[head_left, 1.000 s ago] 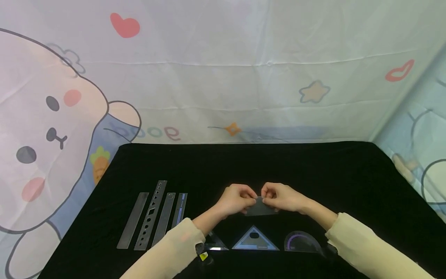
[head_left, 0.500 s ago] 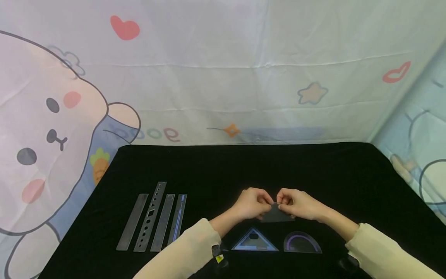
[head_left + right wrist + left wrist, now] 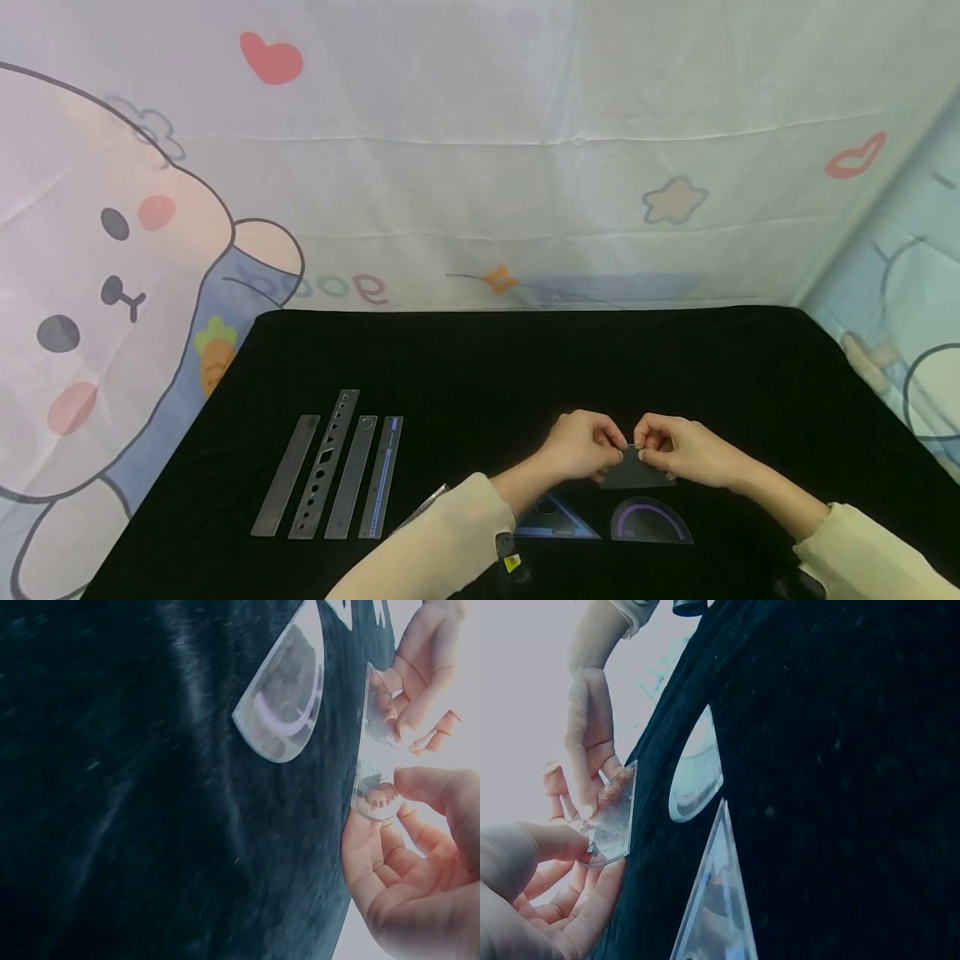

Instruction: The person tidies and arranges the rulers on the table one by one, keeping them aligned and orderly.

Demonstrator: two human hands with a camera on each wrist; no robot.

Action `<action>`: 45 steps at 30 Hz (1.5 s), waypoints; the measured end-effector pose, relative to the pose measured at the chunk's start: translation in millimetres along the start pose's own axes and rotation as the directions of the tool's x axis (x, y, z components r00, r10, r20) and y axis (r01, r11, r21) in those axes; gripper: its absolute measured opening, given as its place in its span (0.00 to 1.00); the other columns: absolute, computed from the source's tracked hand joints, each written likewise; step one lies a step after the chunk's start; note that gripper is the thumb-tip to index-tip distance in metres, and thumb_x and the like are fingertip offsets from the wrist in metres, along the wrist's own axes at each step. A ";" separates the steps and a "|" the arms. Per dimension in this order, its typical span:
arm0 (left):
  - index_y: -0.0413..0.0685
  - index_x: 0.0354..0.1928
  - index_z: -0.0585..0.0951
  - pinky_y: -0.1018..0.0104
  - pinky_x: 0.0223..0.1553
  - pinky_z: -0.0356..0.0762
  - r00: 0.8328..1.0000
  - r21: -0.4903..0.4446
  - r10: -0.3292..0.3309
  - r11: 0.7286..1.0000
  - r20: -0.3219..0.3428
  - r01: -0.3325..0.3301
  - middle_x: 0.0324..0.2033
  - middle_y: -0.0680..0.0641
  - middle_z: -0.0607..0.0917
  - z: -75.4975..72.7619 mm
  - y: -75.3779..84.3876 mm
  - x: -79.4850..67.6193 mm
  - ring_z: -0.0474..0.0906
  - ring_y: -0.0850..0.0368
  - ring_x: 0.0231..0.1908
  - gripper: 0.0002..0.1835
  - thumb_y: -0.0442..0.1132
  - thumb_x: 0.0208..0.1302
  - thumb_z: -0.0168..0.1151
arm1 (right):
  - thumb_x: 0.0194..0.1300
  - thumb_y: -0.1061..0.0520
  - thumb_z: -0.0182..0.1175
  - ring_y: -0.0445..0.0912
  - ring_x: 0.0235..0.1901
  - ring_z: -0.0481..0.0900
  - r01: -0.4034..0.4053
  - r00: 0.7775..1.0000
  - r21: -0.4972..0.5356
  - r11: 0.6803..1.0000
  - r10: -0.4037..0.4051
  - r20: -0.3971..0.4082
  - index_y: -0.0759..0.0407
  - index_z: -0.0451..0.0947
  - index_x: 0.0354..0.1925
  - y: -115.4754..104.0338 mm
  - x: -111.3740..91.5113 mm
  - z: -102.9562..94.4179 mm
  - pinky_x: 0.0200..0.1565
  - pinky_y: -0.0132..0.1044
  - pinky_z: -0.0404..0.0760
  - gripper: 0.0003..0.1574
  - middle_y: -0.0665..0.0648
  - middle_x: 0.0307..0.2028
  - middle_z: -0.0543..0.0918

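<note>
Between both hands is a clear protractor [image 3: 637,473], its rounded side and printed marks showing in the left wrist view [image 3: 613,817]. My left hand [image 3: 588,446] pinches one end of it between thumb and fingers. My right hand [image 3: 686,450] pinches the other end the same way, as the right wrist view shows the protractor [image 3: 375,761] too. They hold it just above the black cloth. Nearer the front lies a second protractor [image 3: 651,522] with a purple arc. Left of that is a blue-edged set square [image 3: 561,521], partly covered by the left wrist.
Several straight rulers lie side by side at left: a plain one [image 3: 287,475], one with cut-out shapes [image 3: 324,467], another plain one [image 3: 351,479] and a blue-marked one [image 3: 382,479]. Another clear piece [image 3: 423,506] shows partly behind the left sleeve. A printed curtain [image 3: 480,167] stands behind the table.
Both hands have moved right and slightly toward the front, carrying the protractor. The left sleeve now covers part of the blue-edged set square and has uncovered the rulers.
</note>
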State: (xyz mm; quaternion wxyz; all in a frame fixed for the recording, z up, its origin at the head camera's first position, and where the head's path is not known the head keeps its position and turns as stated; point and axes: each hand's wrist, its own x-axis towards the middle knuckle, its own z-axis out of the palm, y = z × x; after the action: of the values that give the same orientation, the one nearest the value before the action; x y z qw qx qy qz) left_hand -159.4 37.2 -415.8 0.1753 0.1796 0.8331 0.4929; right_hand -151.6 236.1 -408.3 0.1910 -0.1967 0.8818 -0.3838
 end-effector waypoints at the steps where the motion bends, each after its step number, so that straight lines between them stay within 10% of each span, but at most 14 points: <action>1: 0.46 0.31 0.81 0.73 0.17 0.78 1.000 0.000 -0.004 1.000 -0.001 0.004 0.16 0.53 0.77 2.7 1.2 0.1 0.77 0.60 0.15 0.04 0.30 0.52 0.63 | 0.60 0.57 0.57 0.42 0.21 0.75 -0.003 1.000 0.004 1.000 0.003 0.002 0.60 0.69 0.39 1.1 -2.0 -1.1 0.22 0.34 0.78 0.10 0.55 0.28 0.74; 45: 0.54 0.32 0.81 0.80 0.13 0.73 0.994 0.141 0.043 0.988 0.096 -0.056 0.16 0.61 0.75 82.2 39.2 18.2 0.72 0.69 0.10 0.05 0.35 0.54 0.65 | 0.59 0.54 0.58 0.46 0.24 0.76 -0.165 0.986 0.000 0.986 0.165 -0.009 0.59 0.69 0.40 57.0 -71.1 -28.5 0.24 0.36 0.78 0.13 0.57 0.30 0.74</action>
State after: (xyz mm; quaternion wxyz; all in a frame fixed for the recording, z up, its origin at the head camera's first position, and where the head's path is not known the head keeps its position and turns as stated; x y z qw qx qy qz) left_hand -131.8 125.7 -420.4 0.1881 0.2350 0.8527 0.4269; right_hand -116.6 324.2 -419.9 0.2180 -0.1214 0.8960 -0.3674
